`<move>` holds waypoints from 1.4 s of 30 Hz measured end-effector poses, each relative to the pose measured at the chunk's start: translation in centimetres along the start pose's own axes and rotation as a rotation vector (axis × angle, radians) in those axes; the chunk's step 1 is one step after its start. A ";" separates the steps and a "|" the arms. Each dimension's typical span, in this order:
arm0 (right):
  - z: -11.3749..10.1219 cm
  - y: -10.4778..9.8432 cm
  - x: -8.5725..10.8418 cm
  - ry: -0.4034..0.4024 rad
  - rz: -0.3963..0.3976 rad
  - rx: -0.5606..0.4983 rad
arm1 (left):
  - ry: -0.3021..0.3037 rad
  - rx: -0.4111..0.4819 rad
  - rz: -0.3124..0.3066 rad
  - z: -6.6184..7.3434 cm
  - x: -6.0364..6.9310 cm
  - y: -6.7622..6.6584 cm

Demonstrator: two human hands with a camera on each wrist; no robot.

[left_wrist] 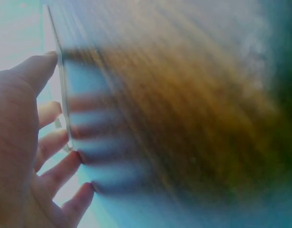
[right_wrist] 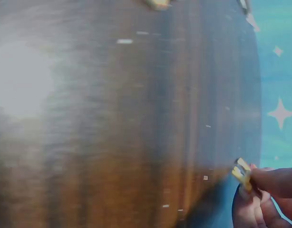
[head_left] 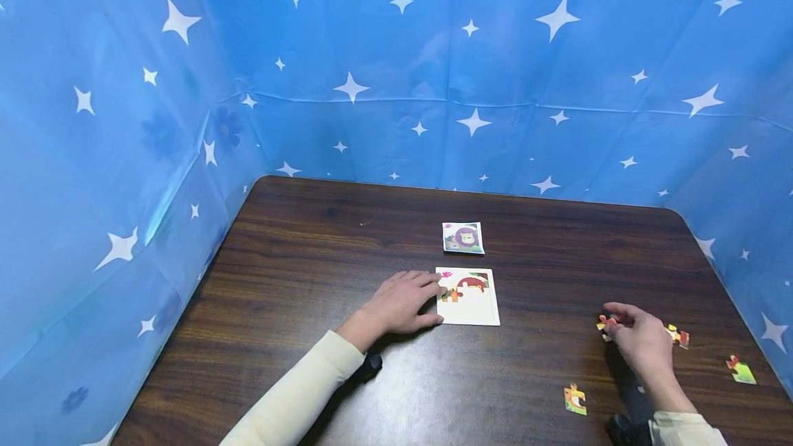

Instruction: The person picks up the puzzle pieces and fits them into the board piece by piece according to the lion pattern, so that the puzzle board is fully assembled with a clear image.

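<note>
A blue star-printed curtain (head_left: 427, 54) surrounds the dark wood tabletop (head_left: 322, 226), whose far edge is twelve o'clock. The hands are well apart. The left hand (head_left: 401, 303) lies at nine o'clock of the puzzle board (head_left: 467, 314), fingers spread and touching its edge, gripping nothing; the right hand (head_left: 647, 348), out toward three o'clock, pinches a jigsaw piece (head_left: 603, 324) between thumb and finger. The puzzle board lies flat near the middle of the tabletop, filled along its twelve o'clock side and at nine, blank below. Just beyond it, at twelve o'clock, is the smaller lion card (head_left: 463, 239). Of the loose bits, a green piece (head_left: 743, 373) lies past the right hand, an orange piece (head_left: 570, 399) at about half past four from the board, and a red piece (head_left: 684, 339) is partly hidden behind the right hand

The step in hand looks like picking up a piece; the next move calls for carrying it toward nine o'clock and turning it to match a gap, with the puzzle board steadied
</note>
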State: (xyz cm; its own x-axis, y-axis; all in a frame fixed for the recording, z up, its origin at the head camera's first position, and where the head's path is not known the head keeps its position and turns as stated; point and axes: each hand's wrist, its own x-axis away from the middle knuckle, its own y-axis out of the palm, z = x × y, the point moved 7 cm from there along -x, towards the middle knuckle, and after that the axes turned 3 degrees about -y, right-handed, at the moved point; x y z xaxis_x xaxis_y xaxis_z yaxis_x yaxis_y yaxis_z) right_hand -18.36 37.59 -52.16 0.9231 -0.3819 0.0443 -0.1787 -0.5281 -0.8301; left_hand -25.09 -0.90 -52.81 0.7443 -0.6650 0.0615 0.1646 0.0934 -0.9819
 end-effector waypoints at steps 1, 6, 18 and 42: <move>0.3 0.0 -0.1 0.029 -0.017 -0.042 | -0.001 -0.001 0.000 0.0 0.0 0.0; 1.5 -0.3 -0.8 0.206 -0.067 -0.352 | -0.006 -0.006 -0.014 -0.1 -0.1 0.1; 0.3 -0.4 -1.3 0.385 -0.082 -0.947 | -0.009 -0.008 -0.030 -0.1 0.0 -0.2; -9.1 5.2 -1.4 0.236 -0.212 -0.948 | -0.006 -0.011 -0.040 -0.1 0.1 -0.3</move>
State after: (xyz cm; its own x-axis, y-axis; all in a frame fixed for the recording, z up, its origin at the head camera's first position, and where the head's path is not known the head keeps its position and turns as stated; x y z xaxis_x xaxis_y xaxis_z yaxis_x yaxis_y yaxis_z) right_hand -23.69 28.48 -51.46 0.8944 -0.2964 0.3349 -0.3110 -0.9504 -0.0105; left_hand -25.11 -1.04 -52.50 0.7409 -0.6638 0.1020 0.1874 0.0585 -0.9805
